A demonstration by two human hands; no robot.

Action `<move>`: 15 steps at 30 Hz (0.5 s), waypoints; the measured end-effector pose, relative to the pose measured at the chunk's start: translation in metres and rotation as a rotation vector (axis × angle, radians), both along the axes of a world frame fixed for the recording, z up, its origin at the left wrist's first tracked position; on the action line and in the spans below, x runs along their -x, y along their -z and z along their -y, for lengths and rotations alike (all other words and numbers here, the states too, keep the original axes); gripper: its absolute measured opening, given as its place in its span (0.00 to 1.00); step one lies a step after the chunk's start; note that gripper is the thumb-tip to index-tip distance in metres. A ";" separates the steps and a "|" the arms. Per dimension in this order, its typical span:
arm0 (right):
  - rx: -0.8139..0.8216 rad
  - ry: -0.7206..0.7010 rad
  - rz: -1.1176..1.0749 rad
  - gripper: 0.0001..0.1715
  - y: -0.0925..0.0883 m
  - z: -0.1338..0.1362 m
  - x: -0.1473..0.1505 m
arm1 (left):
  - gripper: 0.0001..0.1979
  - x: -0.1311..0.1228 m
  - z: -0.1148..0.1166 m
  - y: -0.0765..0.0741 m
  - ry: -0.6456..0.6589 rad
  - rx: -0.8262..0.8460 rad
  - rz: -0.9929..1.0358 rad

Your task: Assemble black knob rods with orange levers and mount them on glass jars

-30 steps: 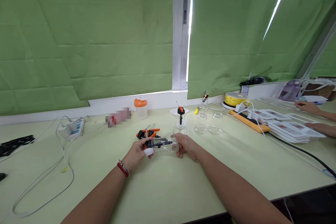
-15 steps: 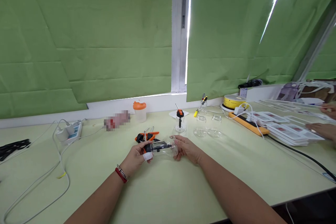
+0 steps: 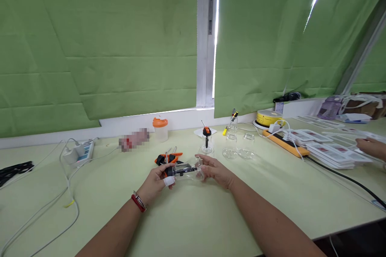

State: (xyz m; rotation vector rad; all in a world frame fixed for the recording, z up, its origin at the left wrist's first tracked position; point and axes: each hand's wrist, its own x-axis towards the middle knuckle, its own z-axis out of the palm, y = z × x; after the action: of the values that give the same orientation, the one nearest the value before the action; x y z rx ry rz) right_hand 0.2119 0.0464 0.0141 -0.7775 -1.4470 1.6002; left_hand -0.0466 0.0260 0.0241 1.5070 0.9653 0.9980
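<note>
Between my hands a clear glass bottle (image 3: 187,172) lies on its side above the table. Its black-and-orange top (image 3: 169,171) points left, and a dark tube runs inside the glass. My left hand (image 3: 159,180) is closed around the top, with a white wrap on one finger. My right hand (image 3: 213,169) grips the bottle's base at the other end. Just behind my left hand are orange-and-black tops with metal spouts (image 3: 169,156). Farther back a similar bottle with an orange-and-black top (image 3: 206,138) stands upright.
Several glass bottles (image 3: 230,150) stand right of centre, one behind holding screwdrivers (image 3: 232,122). An orange-lidded cup (image 3: 161,130) is near the wall. Power strips (image 3: 283,143) and cables lie on both sides. A co-worker's hand (image 3: 370,146) is over white cards (image 3: 331,156) at right.
My hands keep the bottle in almost the same place, with only a slight shift. At right, the co-worker's hand has moved, and another hand seen earlier is out of view.
</note>
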 end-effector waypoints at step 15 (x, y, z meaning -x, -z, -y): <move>-0.095 0.012 0.049 0.42 0.000 0.000 0.000 | 0.23 0.003 -0.001 0.000 0.005 -0.033 0.016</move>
State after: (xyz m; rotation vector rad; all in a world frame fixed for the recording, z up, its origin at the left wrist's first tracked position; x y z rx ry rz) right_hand 0.2116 0.0466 0.0144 -0.7731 -1.5389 1.5014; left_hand -0.0494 0.0273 0.0242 1.5254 0.9374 1.0250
